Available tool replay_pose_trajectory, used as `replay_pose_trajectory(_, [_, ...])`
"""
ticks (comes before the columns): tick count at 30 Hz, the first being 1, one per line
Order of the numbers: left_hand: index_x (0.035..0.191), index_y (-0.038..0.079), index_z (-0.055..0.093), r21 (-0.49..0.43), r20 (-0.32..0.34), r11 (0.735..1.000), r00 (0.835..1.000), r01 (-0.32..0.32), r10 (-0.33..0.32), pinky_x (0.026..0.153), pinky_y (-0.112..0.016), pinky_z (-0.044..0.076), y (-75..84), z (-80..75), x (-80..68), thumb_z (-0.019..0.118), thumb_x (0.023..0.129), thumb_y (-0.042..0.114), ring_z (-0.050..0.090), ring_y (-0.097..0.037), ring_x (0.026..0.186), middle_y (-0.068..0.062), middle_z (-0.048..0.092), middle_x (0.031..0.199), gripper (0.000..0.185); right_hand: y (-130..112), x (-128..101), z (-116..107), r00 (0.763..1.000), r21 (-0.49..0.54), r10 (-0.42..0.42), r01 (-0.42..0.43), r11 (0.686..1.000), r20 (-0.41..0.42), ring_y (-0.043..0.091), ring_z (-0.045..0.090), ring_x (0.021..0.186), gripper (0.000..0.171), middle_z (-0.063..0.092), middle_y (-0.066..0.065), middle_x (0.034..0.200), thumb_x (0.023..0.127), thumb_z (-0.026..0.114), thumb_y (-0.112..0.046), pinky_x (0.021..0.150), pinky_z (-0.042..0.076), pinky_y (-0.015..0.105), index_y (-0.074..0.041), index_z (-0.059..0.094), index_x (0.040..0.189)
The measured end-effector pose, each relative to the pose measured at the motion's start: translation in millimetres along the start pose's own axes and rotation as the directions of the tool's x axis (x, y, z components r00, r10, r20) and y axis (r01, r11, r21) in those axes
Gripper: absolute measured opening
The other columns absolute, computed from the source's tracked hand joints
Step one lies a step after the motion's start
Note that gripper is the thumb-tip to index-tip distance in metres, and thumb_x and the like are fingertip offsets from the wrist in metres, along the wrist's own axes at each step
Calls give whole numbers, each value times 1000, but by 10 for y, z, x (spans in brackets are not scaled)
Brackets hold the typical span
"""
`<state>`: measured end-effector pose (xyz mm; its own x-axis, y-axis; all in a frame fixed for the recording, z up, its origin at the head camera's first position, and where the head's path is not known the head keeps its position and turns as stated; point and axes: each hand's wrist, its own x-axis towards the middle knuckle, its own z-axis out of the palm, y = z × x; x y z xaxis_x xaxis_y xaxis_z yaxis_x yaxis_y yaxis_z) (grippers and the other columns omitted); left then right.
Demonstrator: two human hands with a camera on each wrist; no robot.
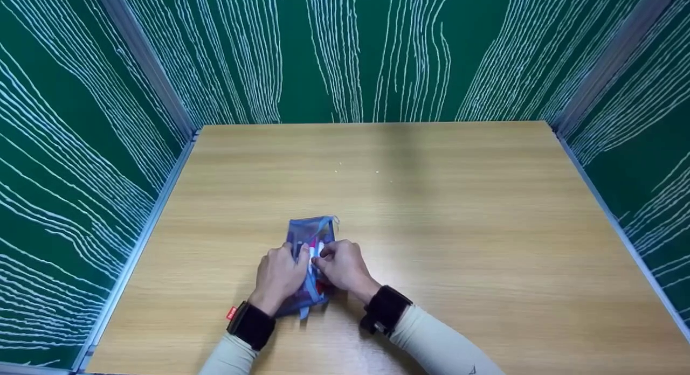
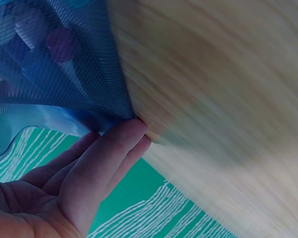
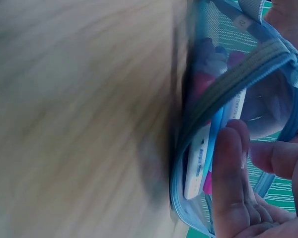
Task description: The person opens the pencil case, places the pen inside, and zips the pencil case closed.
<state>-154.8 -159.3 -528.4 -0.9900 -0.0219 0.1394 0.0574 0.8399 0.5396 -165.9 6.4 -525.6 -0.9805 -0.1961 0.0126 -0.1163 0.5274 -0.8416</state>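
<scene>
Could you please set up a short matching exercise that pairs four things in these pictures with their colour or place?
Things:
1. mesh pouch
2. table
3. booth walls
4. wristbands

Descriptions:
A. green with white wavy lines
B. black, one on each forearm just behind the hand
C. blue and see-through, with pens inside, under both hands
D. light wood grain

Pairs: 1-C, 2-D, 3-A, 4-B.

The left hand and the right hand both grip the mesh pouch near its middle, where it lies on the table.

Blue mesh-cloth pouch (image 1: 309,236); matt wooden table (image 1: 458,213)
</scene>
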Motion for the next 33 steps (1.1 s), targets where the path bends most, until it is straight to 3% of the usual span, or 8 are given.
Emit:
replay_pose_trajectory(5, [92,-3,68,6,17,1000,1000,6,-6,62,-49,53,14,-1,0,53,100,43,67,-34,68,-20,68,79,49,15,-29,-91,999,-13,-27,27,1000,-28,7,63,58,11,72,3,72,86,81,-14,54,53,23,-4,76,83])
replay_pose_trajectory(15, [95,-2,67,2,63,998,996,57,-57,56,-42,50,77,9,3,55,99,49,59,-24,60,-10,62,72,53,101,-50,-294,999,-28,11,-13,1000,-53,7,56,52,15,65,-3,65,89,80,-19,48,47,25,-5,76,85])
replay_pose_trajectory(20, [106,-6,67,9,97,996,992,86,-86,57,-39,50,140,35,-3,56,99,54,59,-21,61,-8,61,74,61,170,-47,-374,997,-43,6,-9,999,-79,7,56,53,16,66,-3,66,88,80,-21,51,48,26,-6,75,83])
replay_pose_trajectory(26, [124,-9,63,74,104,994,991,77,-85,62,-41,52,246,87,-9,56,96,60,62,-23,68,-14,66,84,75,224,-49,-479,994,-31,12,-15,999,-107,7,58,55,16,68,-1,68,88,80,-19,54,50,28,-5,76,85])
replay_pose_trajectory(29, [123,-9,63,86,96,994,993,65,-74,63,-41,53,287,112,-19,56,94,65,61,-23,69,-13,65,86,79,259,-57,-528,993,-36,16,-20,999,-114,8,59,56,16,69,0,69,88,80,-19,56,51,29,-4,76,86])
replay_pose_trajectory(33, [109,-4,64,87,82,995,995,42,-49,62,-40,53,314,137,-37,58,91,69,59,-22,67,-8,60,82,76,308,-70,-576,993,-50,26,-32,998,-114,9,60,59,15,68,-1,71,88,80,-19,58,52,30,-5,76,87])
